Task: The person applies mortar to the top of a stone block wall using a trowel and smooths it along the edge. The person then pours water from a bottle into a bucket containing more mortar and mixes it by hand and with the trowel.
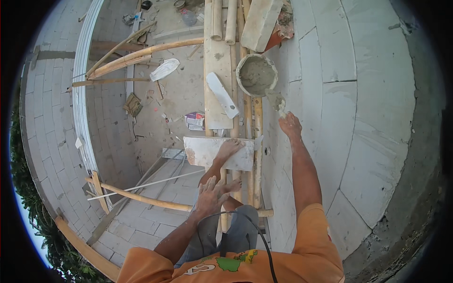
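My right hand (290, 125) is closed round the handle of a mortar-smeared trowel (275, 100). The trowel's blade is at the near right rim of a round bucket (239, 85), which has wet grey mortar (256, 75) in it. In front of my body, my left hand (210, 196) hovers above my legs with its fingers spread and nothing in it. One bare foot (229, 149) rests on a white slab (198, 150) laid across the poles; the other foot (233, 185) is just nearer to me.
Bamboo poles (257, 141) and a plank (218, 61) form a narrow platform, with a white offcut (222, 94) on it. A long block (261, 23) lies past the bucket. To the right rises a grey block wall (325, 94). Lower ground with debris and a white sack (164, 69) is at left.
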`<act>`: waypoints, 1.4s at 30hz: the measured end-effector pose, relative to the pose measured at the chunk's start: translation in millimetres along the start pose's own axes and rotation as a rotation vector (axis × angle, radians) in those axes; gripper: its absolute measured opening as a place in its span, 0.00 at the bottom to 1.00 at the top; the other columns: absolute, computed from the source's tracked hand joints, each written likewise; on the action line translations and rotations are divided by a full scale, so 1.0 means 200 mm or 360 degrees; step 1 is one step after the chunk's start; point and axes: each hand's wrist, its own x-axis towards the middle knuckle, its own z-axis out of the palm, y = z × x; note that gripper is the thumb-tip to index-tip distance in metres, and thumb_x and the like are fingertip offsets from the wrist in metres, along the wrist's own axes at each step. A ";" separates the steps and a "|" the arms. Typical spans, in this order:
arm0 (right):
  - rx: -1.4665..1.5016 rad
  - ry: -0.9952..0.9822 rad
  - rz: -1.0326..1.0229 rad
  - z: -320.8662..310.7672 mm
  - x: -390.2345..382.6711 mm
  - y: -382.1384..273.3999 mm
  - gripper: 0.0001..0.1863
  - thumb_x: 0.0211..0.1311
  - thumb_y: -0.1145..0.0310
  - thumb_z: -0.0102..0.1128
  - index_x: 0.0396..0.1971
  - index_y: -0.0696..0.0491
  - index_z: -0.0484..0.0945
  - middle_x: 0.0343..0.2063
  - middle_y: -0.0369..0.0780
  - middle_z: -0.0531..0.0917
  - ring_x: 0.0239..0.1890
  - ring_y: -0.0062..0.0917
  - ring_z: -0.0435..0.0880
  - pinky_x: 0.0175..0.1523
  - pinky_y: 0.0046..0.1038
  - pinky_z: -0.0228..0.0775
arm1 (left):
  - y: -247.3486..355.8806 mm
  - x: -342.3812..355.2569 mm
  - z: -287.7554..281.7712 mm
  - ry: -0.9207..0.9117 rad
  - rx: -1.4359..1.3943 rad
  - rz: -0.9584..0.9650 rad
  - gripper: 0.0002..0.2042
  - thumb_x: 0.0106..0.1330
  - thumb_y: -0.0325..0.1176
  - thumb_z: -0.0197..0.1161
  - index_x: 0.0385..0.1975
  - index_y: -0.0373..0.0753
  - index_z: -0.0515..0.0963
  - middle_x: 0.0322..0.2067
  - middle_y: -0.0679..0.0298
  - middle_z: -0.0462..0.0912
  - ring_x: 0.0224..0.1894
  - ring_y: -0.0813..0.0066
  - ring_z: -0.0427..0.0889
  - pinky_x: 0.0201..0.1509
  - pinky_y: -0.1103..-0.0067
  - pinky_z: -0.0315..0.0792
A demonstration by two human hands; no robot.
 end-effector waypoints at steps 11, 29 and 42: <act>-0.0834 0.0451 -0.0518 0.36 1.02 -0.12 0.05 0.57 0.69 0.63 0.33 0.52 0.83 0.29 0.39 0.86 0.35 0.33 0.88 0.35 0.36 0.79 | 0.06 0.21 -0.24 0.0002 -0.0201 -0.0081 0.36 0.53 0.49 0.75 0.59 0.35 0.74 0.63 0.43 0.69 0.66 0.45 0.68 0.69 0.57 0.62; -0.0911 -0.0178 -0.0677 0.41 1.30 -0.36 0.09 0.53 0.70 0.61 0.33 0.52 0.86 0.34 0.47 0.87 0.45 0.39 0.87 0.49 0.41 0.78 | 0.01 0.26 -0.28 0.0151 -0.0194 0.0029 0.33 0.49 0.48 0.78 0.51 0.31 0.79 0.55 0.42 0.76 0.58 0.45 0.77 0.65 0.56 0.66; 0.0706 -0.0147 -0.0204 0.23 0.78 0.11 0.32 0.46 0.68 0.69 0.57 0.57 0.78 0.36 0.45 0.85 0.37 0.30 0.83 0.46 0.33 0.76 | -0.04 0.25 -0.25 0.0167 -0.0123 0.0088 0.32 0.52 0.46 0.75 0.55 0.35 0.77 0.57 0.46 0.76 0.60 0.47 0.75 0.65 0.57 0.66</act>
